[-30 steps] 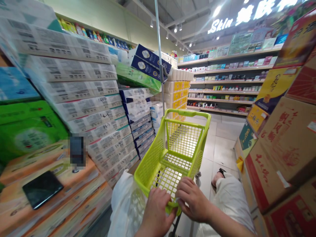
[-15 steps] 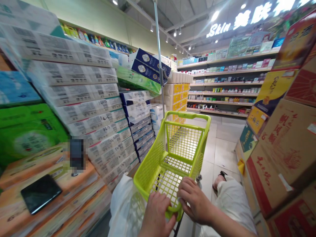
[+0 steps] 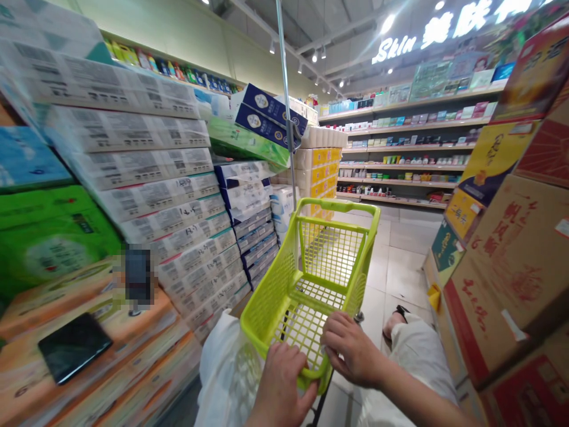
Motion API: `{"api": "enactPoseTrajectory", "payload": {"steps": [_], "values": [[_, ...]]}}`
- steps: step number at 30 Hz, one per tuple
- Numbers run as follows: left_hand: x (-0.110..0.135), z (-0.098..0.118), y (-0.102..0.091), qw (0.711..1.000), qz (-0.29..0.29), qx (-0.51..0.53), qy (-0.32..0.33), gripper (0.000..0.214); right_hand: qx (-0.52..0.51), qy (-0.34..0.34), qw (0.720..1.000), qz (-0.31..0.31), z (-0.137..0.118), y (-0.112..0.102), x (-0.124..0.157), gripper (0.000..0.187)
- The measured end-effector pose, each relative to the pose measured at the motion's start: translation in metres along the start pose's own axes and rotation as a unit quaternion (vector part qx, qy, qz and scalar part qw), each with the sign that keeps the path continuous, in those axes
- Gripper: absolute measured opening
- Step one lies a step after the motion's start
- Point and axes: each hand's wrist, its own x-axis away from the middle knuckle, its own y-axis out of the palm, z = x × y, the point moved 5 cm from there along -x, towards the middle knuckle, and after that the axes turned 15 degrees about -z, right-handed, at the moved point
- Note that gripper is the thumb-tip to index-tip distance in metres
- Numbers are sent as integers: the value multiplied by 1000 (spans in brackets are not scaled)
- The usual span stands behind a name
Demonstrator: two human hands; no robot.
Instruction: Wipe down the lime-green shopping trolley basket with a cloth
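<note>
A lime-green plastic shopping cart (image 3: 271,296) with a mesh basket stands between my legs, its basket holding nothing visible. My left hand (image 3: 284,376) is closed over the near rim of the cart, thumb on the near side. At the near right corner of the basket is my right hand (image 3: 349,350), its fingers curled in and pressed together. A small whitish bit shows at its fingertips, too small to name; whether these fingers also touch the rim I cannot tell.
Tall stacks of wrapped paper packs (image 3: 155,166) rise on the left. A dark phone (image 3: 74,347) lies on orange packs (image 3: 146,356). Cardboard cartons (image 3: 507,261) are piled on the right. Beyond the tiled floor (image 3: 400,267) stand stocked shelves (image 3: 400,151). A metal pole (image 3: 285,77) rises behind the cart.
My right hand has risen slightly from the cart's near corner. My left hand stays on the rim, shifted very little. The cart has hardly moved.
</note>
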Motion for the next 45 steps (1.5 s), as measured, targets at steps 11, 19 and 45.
{"api": "enactPoseTrajectory", "payload": {"steps": [11,19,45], "values": [[-8,-6,-4,1000,-6,7,-5,12,18,94,994,52,53,-14,-7,15],[-9,-14,-18,1000,-20,-3,9,14,43,53,998,-4,44,-15,-15,15],[-43,13,-9,973,-143,-79,-163,35,90,124,985,74,67,-19,-21,18]]}}
